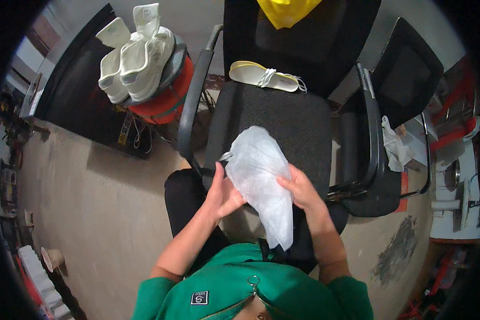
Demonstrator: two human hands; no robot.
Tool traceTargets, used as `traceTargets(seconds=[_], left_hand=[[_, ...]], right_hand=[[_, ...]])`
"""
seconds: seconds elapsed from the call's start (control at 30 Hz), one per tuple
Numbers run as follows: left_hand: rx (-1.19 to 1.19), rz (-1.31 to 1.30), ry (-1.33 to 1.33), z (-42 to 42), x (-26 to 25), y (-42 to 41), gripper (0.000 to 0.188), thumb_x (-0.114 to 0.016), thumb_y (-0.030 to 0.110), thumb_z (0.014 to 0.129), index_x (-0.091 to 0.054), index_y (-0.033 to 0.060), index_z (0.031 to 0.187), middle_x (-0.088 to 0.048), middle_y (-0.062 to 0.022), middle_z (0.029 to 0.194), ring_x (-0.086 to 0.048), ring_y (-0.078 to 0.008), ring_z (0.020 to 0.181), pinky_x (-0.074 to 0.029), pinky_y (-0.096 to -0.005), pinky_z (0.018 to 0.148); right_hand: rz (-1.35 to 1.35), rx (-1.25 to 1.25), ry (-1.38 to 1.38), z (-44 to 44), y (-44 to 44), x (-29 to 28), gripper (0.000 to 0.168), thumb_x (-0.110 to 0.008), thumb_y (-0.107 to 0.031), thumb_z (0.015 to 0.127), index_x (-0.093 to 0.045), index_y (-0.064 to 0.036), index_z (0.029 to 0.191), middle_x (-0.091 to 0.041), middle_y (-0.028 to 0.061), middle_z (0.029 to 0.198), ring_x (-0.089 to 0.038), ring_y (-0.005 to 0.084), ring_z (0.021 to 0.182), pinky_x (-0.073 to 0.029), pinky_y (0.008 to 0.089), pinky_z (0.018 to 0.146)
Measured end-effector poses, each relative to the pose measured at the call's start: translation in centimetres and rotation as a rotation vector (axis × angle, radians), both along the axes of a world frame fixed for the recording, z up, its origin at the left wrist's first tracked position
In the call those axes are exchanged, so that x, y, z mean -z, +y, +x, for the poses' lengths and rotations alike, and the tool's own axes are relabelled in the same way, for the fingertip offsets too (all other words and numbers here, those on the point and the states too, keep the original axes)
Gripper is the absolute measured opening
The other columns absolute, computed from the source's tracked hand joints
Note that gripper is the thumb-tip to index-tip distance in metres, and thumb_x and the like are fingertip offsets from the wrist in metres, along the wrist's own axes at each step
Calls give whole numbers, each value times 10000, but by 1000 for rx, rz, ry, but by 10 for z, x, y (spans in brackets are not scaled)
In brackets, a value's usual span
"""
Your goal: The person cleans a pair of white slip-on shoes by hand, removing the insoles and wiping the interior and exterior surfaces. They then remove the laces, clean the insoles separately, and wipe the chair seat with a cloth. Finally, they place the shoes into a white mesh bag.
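Observation:
Before me is a white non-woven cloth bag (260, 168), bulging at its upper part and hanging loose at its lower end. What lies inside cannot be made out. My right hand (302, 188) grips its right side, thumb on top. From the left, my left hand (224, 192) supports it with the fingers partly hidden underneath and the thumb standing apart. Beyond the bag, a pair of insoles (260, 76), tied with white lace, rests at the back of the black chair seat (272, 108).
Pale shoes (144, 68) with raised tongues stand on a red stool (160, 108) at upper left. A chair armrest (194, 108) rises between stool and seat. Yellow cloth (288, 10) hangs over the backrest. Another black chair (400, 80) stands at right, near a white bag (396, 148).

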State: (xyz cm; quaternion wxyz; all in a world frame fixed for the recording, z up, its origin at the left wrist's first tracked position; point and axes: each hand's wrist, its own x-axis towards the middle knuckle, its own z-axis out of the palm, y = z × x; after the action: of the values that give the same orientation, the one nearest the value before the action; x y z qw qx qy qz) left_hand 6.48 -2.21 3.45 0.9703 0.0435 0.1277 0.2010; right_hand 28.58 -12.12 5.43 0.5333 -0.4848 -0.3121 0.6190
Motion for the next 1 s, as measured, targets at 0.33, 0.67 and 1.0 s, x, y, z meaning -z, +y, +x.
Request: traceTargets(seconds=[0.33,0.67,1.0], left_hand=[[-132,447,398,-5,-38,-12,515,-558,274,1026,-400,59,1466,-499,-105,1416,-494,-251,1301,-417,-460,1085],[-46,859,377,-6,-61,-45,572,-549,325,1021,-373,58,1496,-396,-112,1520,-469,-260,1332,-406,-445,1093],[168,326,195,-36,-16,-33,787,-662,514,915,-418,1,1459,-520,-162,1415,-488,-253,1320,-387,-440,1117]], right_hand=[[160,393,-847,-32,-72,12,783,-749,-210,862,-332,-25,1499,-412,181,1471,-445,311,1344,-377,457,1101],[213,472,-667,-57,-43,-7,427,-633,-194,950,-555,4,1320,-635,138,1247,-633,255,1112,-505,352,968],[68,433,617,-8,-37,-81,500,-402,-394,1058,-535,-8,1347,-651,156,1247,-668,251,1074,-556,386,934]])
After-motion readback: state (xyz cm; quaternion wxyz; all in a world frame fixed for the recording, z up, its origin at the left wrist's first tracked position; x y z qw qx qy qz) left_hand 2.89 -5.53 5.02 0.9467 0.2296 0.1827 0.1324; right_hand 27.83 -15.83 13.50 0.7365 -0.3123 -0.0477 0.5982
